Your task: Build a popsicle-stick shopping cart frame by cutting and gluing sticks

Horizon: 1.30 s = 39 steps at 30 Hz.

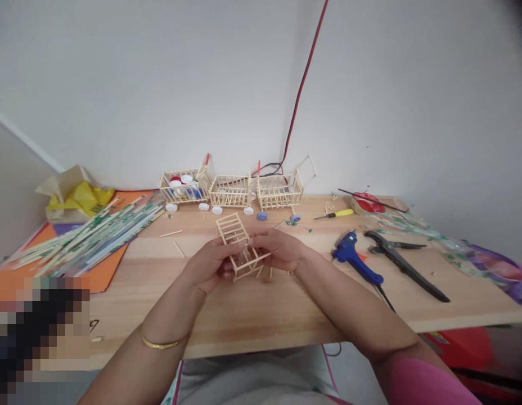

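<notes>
A small frame of thin wooden sticks (232, 228), with ladder-like rungs, is held tilted above the middle of the table. My left hand (210, 261) grips its left side, thumb on top and fingers underneath. On the right side, my right hand (280, 247) pinches the frame between thumb and fingers. Its lower bars cross near my right fingertips. Behind stand three little stick-built carts on bottle-cap wheels: a left cart (168, 194) holding colored caps, a middle cart (230, 197) and a right cart (278, 197) with a raised handle.
Bundled wooden sticks (113, 236) lie on orange sheets at the left. To the right are a blue glue gun (357, 259), black-handled pliers (406, 267), a yellow-handled screwdriver (341, 214) and a red bowl (368, 202). Loose sticks (179, 248) dot the wooden table (261, 320).
</notes>
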Available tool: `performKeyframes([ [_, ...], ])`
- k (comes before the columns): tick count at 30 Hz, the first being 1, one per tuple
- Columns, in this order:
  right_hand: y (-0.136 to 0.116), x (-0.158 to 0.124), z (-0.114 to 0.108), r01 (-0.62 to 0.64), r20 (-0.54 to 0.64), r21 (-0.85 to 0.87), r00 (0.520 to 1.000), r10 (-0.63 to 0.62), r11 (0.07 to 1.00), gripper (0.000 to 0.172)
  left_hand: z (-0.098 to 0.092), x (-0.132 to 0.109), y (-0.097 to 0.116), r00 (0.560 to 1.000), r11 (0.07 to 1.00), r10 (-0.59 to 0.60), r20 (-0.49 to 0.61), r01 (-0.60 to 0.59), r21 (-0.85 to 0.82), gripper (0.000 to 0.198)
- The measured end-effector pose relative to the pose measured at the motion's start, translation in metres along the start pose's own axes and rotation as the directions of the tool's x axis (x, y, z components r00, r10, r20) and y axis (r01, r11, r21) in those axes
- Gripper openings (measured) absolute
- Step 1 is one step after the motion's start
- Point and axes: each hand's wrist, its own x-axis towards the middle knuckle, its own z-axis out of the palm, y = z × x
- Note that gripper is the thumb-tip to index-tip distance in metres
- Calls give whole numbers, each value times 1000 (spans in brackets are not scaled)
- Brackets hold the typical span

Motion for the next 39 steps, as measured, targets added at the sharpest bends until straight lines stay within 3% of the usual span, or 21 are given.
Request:
performKeyframes([
  [6, 1, -2, 2, 21, -38, 9, 999, -21, 1000, 25, 1, 0, 0, 1000, 1000, -5, -13, 5, 2, 29],
  [12, 3, -4, 3, 93, -132, -171, 984, -116, 981, 28, -1, 0, -1, 1000, 1000, -7, -20, 7, 2, 29],
  [15, 5, -6, -1, 115, -118, -235, 982, -146, 965, 31, 0, 0, 0, 1000, 1000, -14, -26, 14, 0, 29],
  [18, 8, -7, -5, 78, -113, -197, 988, -102, 977, 37, 1, -1, 1, 1000, 1000, -8, -25, 8, 3, 29],
  [21, 11, -7, -8, 49, -188, -198, 978, -87, 979, 41, 3, -1, 1, 999, 1000, -8, -33, 8, 9, 31],
  [25, 9, -6, -5, 107, -144, -267, 978, -149, 958, 36, 5, -2, 2, 999, 1000, -7, -48, 8, 14, 30],
  [30, 4, -5, 4, 85, -143, -202, 983, -115, 976, 28, 2, -3, 2, 999, 999, 8, -31, -7, 41, 33],
  [36, 5, -4, 3, 93, -151, -187, 981, -122, 978, 29, -7, -10, 12, 998, 998, 10, -54, -7, 57, 53],
  [39, 5, -6, 2, 78, -160, -184, 981, -109, 980, 30, -10, -13, 16, 997, 992, 46, -58, -38, 122, 44],
])
